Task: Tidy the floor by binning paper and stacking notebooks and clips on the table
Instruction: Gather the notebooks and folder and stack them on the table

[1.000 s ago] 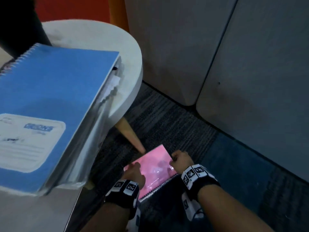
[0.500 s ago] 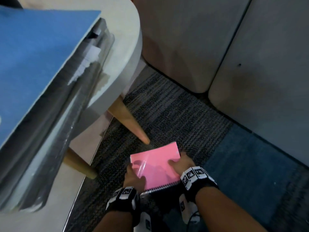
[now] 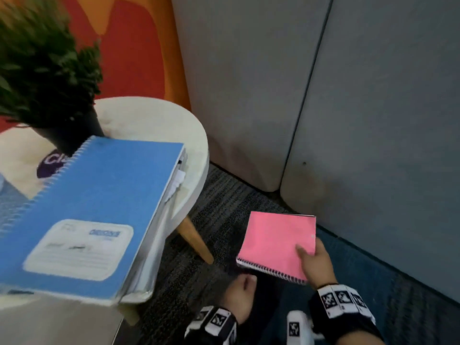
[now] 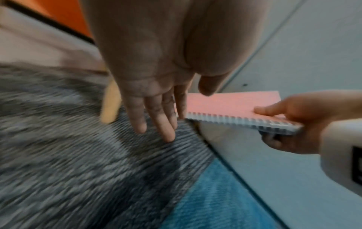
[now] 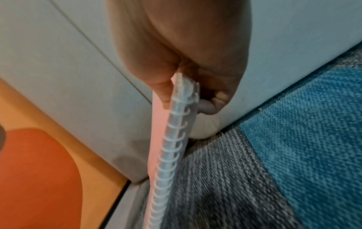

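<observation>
From my remote station I record the following. The right hand (image 3: 315,263) grasps the pink spiral-bound notebook (image 3: 276,244) at its corner by the wire binding, thumb flat on the cover and fingers curled beneath; the right wrist view confirms the pinch on the binding end. The notebook is held clear of the grey ribbed carpet (image 3: 216,212), roughly level, at 5 o'clock from the round white table (image 3: 159,120) and just in front of the grey upholstered panels (image 3: 373,95).

The left hand (image 3: 240,291) is released: in the left wrist view its fingers (image 4: 156,117) hang straight and relaxed over the carpet, holding nothing, just beside the notebook's spiral edge at 9 o'clock from it. I cannot tell whether a fingertip touches the spiral.

On the table lies the large blue spiral-bound notebook (image 3: 99,207), topmost on a stack of papers and overhanging the table edge at 6 o'clock. A dark-potted green plant (image 3: 42,70) stands at 11 o'clock from it. 1 tapered wooden table leg (image 3: 196,241) shows between table and pink notebook. A blue carpet section (image 3: 361,270) lies at 4 o'clock.
</observation>
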{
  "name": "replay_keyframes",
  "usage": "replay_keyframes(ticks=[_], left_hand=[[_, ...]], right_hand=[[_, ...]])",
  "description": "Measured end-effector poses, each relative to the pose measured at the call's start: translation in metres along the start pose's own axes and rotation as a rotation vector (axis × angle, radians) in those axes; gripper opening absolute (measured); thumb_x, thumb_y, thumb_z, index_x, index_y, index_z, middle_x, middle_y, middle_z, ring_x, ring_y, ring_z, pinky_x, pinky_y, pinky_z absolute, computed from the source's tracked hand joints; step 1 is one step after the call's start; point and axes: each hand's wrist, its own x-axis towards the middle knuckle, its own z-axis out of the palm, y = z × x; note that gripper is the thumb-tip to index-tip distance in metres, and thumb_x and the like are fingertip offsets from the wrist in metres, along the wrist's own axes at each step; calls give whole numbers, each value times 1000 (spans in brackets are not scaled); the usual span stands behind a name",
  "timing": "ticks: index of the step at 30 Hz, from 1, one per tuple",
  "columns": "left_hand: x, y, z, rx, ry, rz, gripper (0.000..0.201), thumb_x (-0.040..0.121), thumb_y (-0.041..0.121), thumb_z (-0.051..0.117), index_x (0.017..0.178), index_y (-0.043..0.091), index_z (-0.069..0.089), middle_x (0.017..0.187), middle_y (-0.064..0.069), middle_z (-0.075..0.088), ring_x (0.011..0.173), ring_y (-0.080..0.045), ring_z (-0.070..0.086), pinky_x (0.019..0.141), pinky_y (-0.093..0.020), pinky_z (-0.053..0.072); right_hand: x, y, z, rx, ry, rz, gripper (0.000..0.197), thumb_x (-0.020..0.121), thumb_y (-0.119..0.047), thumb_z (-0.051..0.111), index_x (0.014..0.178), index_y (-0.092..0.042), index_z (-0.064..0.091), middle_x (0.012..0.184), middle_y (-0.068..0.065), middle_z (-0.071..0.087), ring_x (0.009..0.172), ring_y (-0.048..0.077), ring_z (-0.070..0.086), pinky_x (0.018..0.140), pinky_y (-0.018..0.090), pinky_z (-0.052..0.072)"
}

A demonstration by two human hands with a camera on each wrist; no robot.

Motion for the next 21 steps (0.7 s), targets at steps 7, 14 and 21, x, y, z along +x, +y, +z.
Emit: replay_keyframes(ticks=[7, 14, 21], left_hand=[[-30, 122, -41, -416, 27, 209, 27, 100, 36, 39, 122, 22, 32, 118, -1, 57, 72, -7, 62, 62, -10, 46], [-85, 191, -81, -601, 181, 393, 21, 94, 15, 53, 103, 14, 35, 98, -6, 58, 86, -20, 55, 86, -36, 46], [-132, 227, -118, -596, 347, 640, 16, 93, 7, 50, 100, 15, 38, 80, -1, 57, 75, -17, 58, 74, -26, 42]], right_hand=[[-35, -73, -37, 408, 53, -214, 34, 93, -6, 55, 125, -13, 49, 112, 2, 63, 97, 20, 62, 83, 31, 47], [-59, -119, -64, 579, -36, -303, 73, 48, -53, 87, 109, -23, 60, 108, 3, 72, 99, 20, 69, 92, 41, 50], [-69, -175, -77, 679, -43, -364, 82, 48, -38, 92, 116, -15, 54, 113, 10, 69, 94, 18, 67, 79, 31, 58]])
